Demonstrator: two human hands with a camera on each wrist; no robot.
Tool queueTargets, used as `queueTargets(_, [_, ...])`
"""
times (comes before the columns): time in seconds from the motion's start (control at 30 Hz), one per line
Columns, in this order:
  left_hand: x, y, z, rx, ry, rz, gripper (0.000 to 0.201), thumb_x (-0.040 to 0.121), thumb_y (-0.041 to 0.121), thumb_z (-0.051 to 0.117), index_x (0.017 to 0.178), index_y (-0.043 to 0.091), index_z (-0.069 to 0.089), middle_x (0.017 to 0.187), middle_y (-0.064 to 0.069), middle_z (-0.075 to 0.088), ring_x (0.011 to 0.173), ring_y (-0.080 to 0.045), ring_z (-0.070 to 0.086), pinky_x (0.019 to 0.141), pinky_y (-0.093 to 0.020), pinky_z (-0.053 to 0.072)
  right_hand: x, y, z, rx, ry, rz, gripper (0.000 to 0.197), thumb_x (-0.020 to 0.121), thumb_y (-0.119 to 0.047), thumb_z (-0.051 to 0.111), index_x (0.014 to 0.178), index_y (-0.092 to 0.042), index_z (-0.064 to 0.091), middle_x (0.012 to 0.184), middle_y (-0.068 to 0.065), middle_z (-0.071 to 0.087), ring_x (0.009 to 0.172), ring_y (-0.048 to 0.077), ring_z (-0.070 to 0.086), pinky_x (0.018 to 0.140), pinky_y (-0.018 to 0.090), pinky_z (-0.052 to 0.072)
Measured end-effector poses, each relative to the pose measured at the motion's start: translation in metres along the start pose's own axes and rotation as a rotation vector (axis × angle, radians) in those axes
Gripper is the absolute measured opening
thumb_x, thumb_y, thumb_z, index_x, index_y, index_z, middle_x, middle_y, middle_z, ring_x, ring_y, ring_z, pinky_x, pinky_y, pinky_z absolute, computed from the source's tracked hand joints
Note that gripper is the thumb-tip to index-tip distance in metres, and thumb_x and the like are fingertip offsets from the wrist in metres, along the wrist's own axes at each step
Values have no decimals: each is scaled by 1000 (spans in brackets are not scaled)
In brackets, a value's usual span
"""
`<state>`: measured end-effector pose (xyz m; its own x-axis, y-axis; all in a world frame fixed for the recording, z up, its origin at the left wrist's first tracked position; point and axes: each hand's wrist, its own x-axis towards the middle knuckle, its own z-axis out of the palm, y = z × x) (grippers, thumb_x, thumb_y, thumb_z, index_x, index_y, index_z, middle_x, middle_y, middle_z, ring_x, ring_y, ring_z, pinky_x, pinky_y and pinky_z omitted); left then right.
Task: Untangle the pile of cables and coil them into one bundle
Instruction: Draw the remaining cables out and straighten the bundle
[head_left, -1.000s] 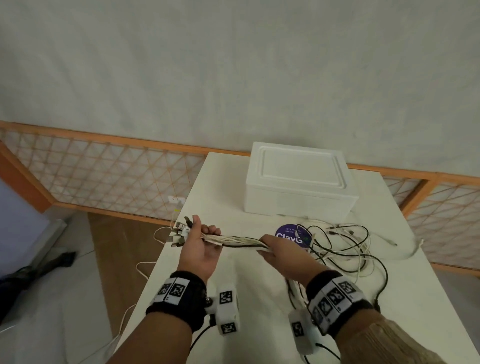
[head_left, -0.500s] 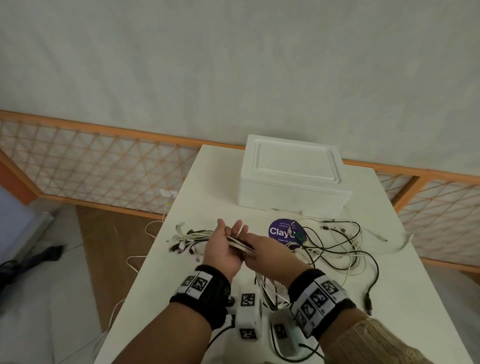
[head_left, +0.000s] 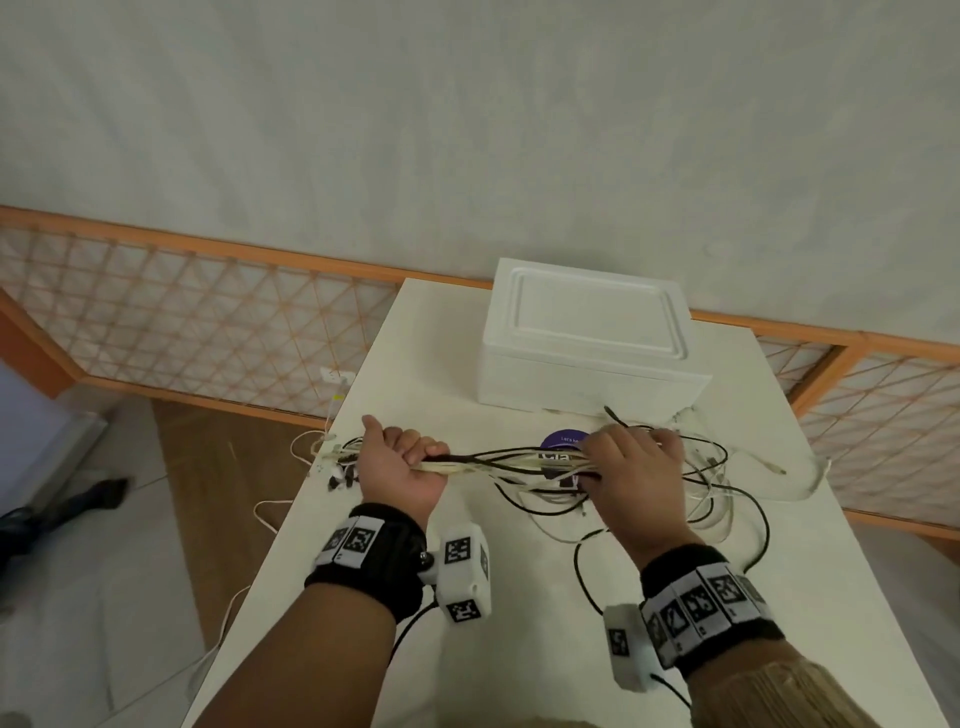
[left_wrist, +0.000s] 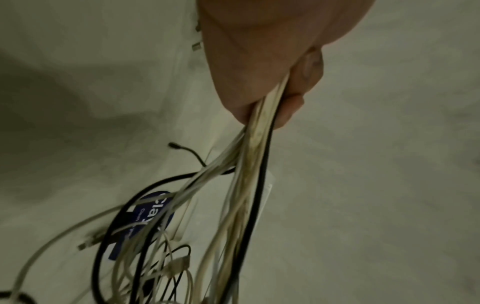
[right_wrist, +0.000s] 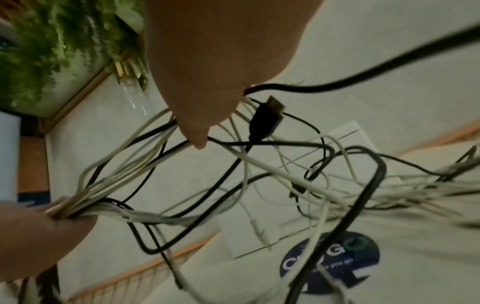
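- The right hand (right_wrist: 221, 67) holds tangled white and black cables (right_wrist: 259, 164), a black USB plug (right_wrist: 265, 121) beside its fingertip.
- The left hand (right_wrist: 39, 236) grips the gathered strands.
- A round dark-blue sticker (right_wrist: 363, 257) lies on the white counter (right_wrist: 428, 246).

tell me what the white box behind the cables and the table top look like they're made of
White box: looks like expanded foam, matte and faintly grainy, with thick walls and soft moulded edges on the recessed lid.
Table top: smooth white surface with a slight sheen, probably laminate or painted board; its core cannot be seen.
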<state>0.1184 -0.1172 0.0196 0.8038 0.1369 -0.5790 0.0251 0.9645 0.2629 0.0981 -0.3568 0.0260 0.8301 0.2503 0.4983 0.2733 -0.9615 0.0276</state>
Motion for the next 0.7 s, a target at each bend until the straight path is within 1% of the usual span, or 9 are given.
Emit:
queueTargets(0.07, [-1,-1,2,12,-18,15,58,94,53,45,49,22,29,43,8,21,35,-11,20,46,-20,28,2,-5,1,-8,-132,31,20,66,-28,72,82,-23,62,82,-7,64,80,20,62,90,43,34])
queueTargets(0.2, [-1,-10,-5,48,53,23,56,95,53,45,52,21,29,45,7,22,37,-13,21,50,-23,30,8,-21,2,79,-888,85,53,75,-42,70,123,-31,50,127,-9,55,123,18,48,111,56,21])
queueTargets(0.27, [-1,-13,-6,46,84,21,54,95,54,43,55,21,29,45,6,23,36,-13,23,51,-24,31,15,-31,-3,341,-864,70,73,71,-41,76,134,-30,43,137,-8,47,127,15,43,110,43,29])
queueTargets(0.33, [-1,-16,-4,48,98,29,53,96,54,42,57,20,29,46,6,24,36,-12,24,52,-24,32,21,-50,-7,534,-605,12,56,78,-31,73,129,-24,52,129,-6,53,118,12,48,100,26,37])
queueTargets(0.4, [-2,-18,-1,64,80,32,53,96,53,42,57,20,29,46,6,23,36,-12,24,52,-25,32,23,-72,-7,618,-492,1,28,90,-24,59,118,-18,61,113,-2,62,102,13,55,86,21,40])
queueTargets(0.53, [-4,-16,3,129,26,25,54,95,52,45,55,21,28,45,6,23,36,-12,23,53,-26,30,7,-91,13,879,-633,299,24,100,-29,42,112,-22,60,94,0,63,77,10,58,74,31,50])
queueTargets(0.6, [-3,-11,2,124,8,38,55,95,52,45,54,21,28,44,7,23,36,-12,23,53,-25,30,1,-87,17,1061,-747,429,25,100,-37,39,109,-25,59,90,3,60,59,6,62,51,27,50])
queueTargets(0.63, [-3,-8,2,112,-4,45,55,95,53,46,53,21,28,44,7,23,35,-11,23,53,-25,30,-1,-84,18,1031,-838,450,27,100,-41,38,108,-25,57,87,2,58,53,8,62,43,24,46])
queueTargets(0.7, [-3,-2,1,87,-28,47,57,94,53,46,50,21,30,43,7,23,35,-11,23,53,-25,30,-7,-78,25,818,-1053,412,29,100,-40,35,112,-23,54,79,-3,55,53,10,61,45,21,48])
